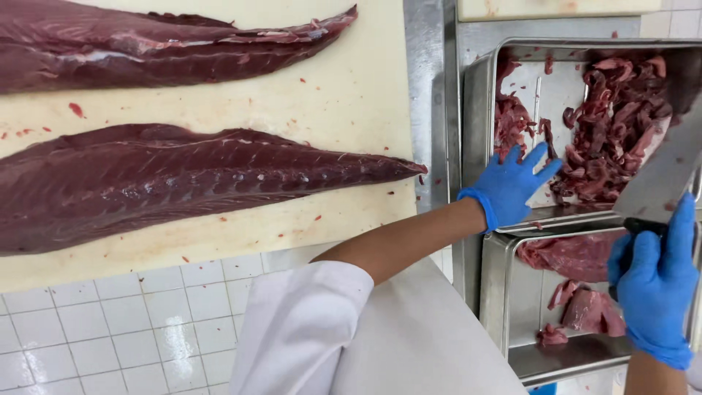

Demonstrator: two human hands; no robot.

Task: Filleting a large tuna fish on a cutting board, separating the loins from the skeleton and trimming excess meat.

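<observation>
My left hand [512, 183], in a blue glove, reaches into the upper steel tray [477, 102] with its fingers spread, beside a heap of dark red meat scraps [618, 124]. It holds nothing. My right hand [654, 289], also gloved in blue, grips the handle of a wide-bladed knife [665, 172]. The blade slants up over the right side of that tray, next to the scraps. A second steel tray [497, 292] sits just below, holding a few larger red chunks [578, 256].
Two long dark red fish loins [168, 183] [146, 44] lie on a cream cutting board [351, 95] at the left, which is speckled with red bits. White floor tiles [110, 336] show below the board. My white sleeve [307, 322] fills the bottom centre.
</observation>
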